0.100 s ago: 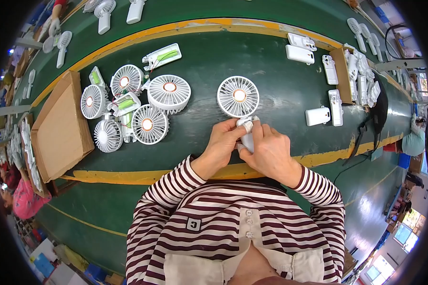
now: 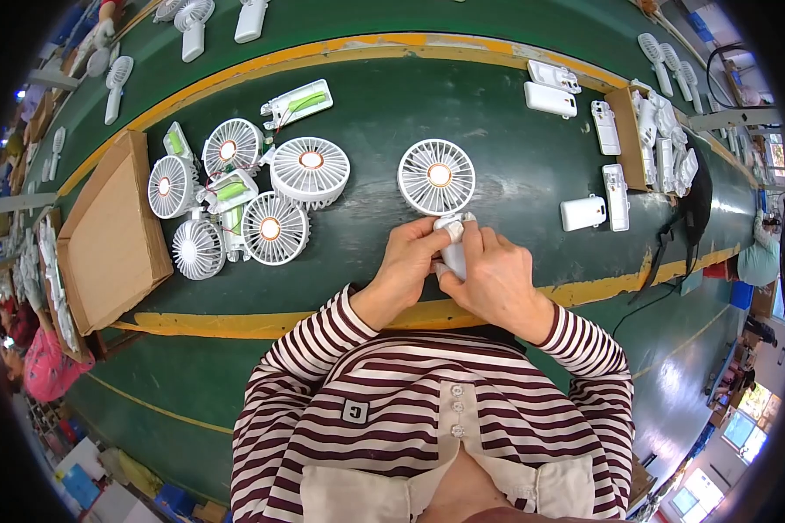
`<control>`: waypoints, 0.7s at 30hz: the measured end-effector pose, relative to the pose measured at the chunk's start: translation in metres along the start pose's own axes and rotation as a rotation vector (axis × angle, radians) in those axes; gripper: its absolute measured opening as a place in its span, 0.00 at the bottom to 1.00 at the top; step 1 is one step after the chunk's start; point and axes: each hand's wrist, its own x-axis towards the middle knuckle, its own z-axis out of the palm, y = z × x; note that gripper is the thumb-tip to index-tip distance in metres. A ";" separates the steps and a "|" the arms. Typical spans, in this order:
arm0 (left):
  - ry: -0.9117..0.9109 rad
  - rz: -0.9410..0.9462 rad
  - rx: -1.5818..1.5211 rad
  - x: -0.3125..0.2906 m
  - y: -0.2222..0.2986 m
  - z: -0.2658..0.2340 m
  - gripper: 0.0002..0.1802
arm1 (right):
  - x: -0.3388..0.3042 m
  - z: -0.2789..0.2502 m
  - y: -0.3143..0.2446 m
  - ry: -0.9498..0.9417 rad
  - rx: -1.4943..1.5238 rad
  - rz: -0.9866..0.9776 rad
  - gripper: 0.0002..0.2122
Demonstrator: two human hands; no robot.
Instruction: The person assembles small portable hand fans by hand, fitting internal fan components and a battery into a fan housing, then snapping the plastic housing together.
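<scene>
A white handheld fan (image 2: 437, 177) lies in front of me on the green bench, its round grille facing up and its handle toward me. My left hand (image 2: 407, 263) closes around the handle's left side, thumb on top near the neck. From the right, my right hand (image 2: 494, 277) grips the same handle, fingers pressed over its upper end. Both hands hide most of the handle. To the left lie several open fans with bare green batteries and thin wires, among them a large fan head (image 2: 311, 170) and a handle half with its battery (image 2: 298, 104).
A cardboard tray (image 2: 113, 235) stands at the left. At the right are loose white handle covers (image 2: 583, 213) and a cardboard box (image 2: 630, 139) full of white parts. Beyond the yellow edge strip (image 2: 392, 41), finished-looking fans (image 2: 118, 87) lie on a green surface. Other people work farther off.
</scene>
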 end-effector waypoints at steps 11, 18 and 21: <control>0.045 -0.114 0.016 0.004 0.014 -0.006 0.14 | 0.003 -0.002 0.001 0.062 0.107 -0.017 0.25; -0.058 -0.019 -0.053 0.004 0.016 -0.012 0.15 | -0.012 -0.003 0.006 0.109 0.444 0.239 0.20; -0.127 0.058 -0.048 0.000 0.023 -0.005 0.17 | -0.013 -0.001 0.009 -0.029 0.693 0.427 0.18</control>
